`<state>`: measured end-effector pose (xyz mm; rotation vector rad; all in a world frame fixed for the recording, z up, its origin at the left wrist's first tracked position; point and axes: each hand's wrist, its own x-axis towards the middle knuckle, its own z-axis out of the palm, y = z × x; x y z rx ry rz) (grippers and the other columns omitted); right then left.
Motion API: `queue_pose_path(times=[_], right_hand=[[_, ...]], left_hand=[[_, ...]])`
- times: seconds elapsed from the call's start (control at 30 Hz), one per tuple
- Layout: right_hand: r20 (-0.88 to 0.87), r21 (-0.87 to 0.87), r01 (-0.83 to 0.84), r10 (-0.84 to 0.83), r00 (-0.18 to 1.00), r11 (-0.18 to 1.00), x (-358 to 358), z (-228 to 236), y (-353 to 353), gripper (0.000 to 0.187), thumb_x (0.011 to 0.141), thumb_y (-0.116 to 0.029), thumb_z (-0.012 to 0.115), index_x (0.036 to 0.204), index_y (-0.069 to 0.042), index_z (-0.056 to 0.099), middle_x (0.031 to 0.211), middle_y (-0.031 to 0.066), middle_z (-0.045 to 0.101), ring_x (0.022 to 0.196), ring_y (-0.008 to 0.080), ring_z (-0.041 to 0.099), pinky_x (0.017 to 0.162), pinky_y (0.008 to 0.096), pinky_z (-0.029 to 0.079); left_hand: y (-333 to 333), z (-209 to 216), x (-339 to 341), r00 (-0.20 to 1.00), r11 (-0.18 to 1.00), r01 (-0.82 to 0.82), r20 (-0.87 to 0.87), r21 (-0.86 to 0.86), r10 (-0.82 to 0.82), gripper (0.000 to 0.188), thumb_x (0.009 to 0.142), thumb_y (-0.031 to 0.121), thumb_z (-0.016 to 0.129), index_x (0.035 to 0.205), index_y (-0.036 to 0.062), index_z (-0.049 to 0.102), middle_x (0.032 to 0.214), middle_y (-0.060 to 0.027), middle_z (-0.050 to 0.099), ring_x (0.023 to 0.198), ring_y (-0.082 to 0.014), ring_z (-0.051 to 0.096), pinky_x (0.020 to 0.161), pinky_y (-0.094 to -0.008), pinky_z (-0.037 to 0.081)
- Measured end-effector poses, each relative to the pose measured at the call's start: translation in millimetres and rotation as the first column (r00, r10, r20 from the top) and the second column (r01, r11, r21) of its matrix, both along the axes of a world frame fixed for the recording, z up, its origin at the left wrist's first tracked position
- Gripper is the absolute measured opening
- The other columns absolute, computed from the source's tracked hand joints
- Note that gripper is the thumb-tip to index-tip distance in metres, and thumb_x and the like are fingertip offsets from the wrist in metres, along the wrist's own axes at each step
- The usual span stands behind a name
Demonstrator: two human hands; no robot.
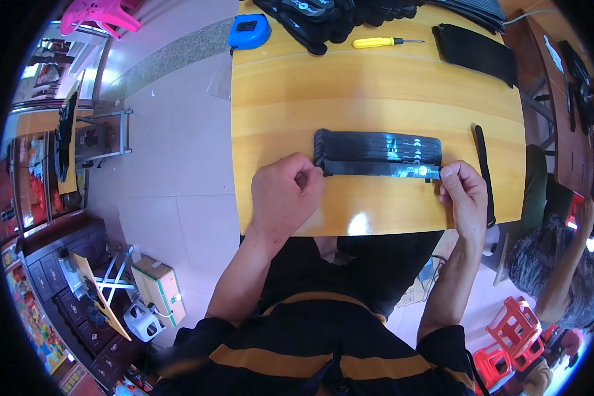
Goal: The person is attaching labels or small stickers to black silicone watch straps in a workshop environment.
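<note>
Near the front of the wooden table, a glossy black strip point(376, 169) with light print lies stretched between my hands. My left hand point(289, 191) is closed, its thumb and forefinger pinched at the strip's left end. My right hand point(465, 191) pinches the other end between thumb and fingers. Just beyond, a row of similar black strips point(363, 146) lies overlapped, with bunched, rounded ends at the left. A single narrow black strap point(483, 165) lies beside my right hand, running toward the table's front edge.
On the wooden table point(376, 92) lie a blue tape measure point(249, 32), a yellow-handled screwdriver point(376, 43), a heap of black straps point(317, 23) and a flat black stack point(475, 54). Another person point(554, 270) sits at the right. Red stools point(516, 330) stand behind, and a cardboard box point(160, 290) stands left.
</note>
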<state>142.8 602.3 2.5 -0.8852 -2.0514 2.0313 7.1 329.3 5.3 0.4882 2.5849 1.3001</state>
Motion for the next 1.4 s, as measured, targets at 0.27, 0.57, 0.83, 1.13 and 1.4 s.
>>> queue_pose_path(times=[0.27,0.57,0.83,1.13,1.4], right_hand=[[0.027,0.036,0.0,-0.001,1.0,0.999,-1.4,-0.6,-0.1,0.025,0.104,-0.023,0.066,0.086,-0.005,0.064,0.07,-0.0038,0.055,0.063,0.0038,0.047,0.057,0.0206,0.036],[0.056,0.065,0.005,-0.008,0.998,0.998,-4.2,-0.5,-0.7,0.026,0.103,-0.023,0.066,0.085,-0.005,0.064,0.069,-0.0037,0.055,0.062,0.0039,0.047,0.057,0.0204,0.037],[0.067,0.101,0.01,-0.017,0.998,0.995,-5.8,-3.2,-2.9,0.025,0.102,-0.022,0.067,0.085,-0.004,0.065,0.069,-0.004,0.055,0.061,0.0036,0.047,0.056,0.0205,0.037],[0.108,0.27,0.042,-0.074,0.991,0.962,-10.4,-0.3,-13.0,0.021,0.101,-0.015,0.068,0.085,-0.002,0.066,0.066,-0.0051,0.055,0.058,0.0022,0.047,0.052,0.0209,0.037],[0.111,0.556,0.037,-0.118,0.987,0.831,-13.5,-4.8,-18.5,0.022,0.095,-0.016,0.073,0.082,0.0,0.067,0.058,0.0009,0.056,0.055,0.0059,0.047,0.053,0.0259,0.041]], left_hand=[[0.9,3.2,-1.6,1.0,0.999,0.006,0.022,-0.051,-0.005,0.015,0.085,0.01,0.071,0.074,0.0032,0.065,0.063,-0.0116,0.066,0.055,-0.0251,0.066,0.054,-0.034,0.05],[1.9,-0.5,-2.1,0.999,1.0,0.015,-0.044,-0.018,-0.016,0.013,0.085,0.005,0.072,0.074,0.001,0.065,0.056,-0.0049,0.059,0.051,-0.0084,0.054,0.05,-0.0261,0.042],[1.0,-1.9,-3.4,0.997,0.998,0.028,-0.069,-0.049,-0.032,0.013,0.083,0.005,0.073,0.073,0.0026,0.064,0.058,-0.0068,0.062,0.05,-0.0126,0.058,0.051,-0.0279,0.044],[6.0,2.7,-2.9,0.999,0.984,0.017,-0.041,-0.175,-0.024,0.014,0.082,0.012,0.069,0.071,0.0057,0.063,0.063,-0.0128,0.065,0.058,-0.0329,0.065,0.056,-0.0415,0.052],[5.5,-3.2,-2.7,0.994,0.986,0.011,-0.107,-0.168,-0.029,0.016,0.081,0.011,0.071,0.07,0.0052,0.06,0.06,-0.0117,0.062,0.053,-0.0289,0.062,0.053,-0.039,0.049]])
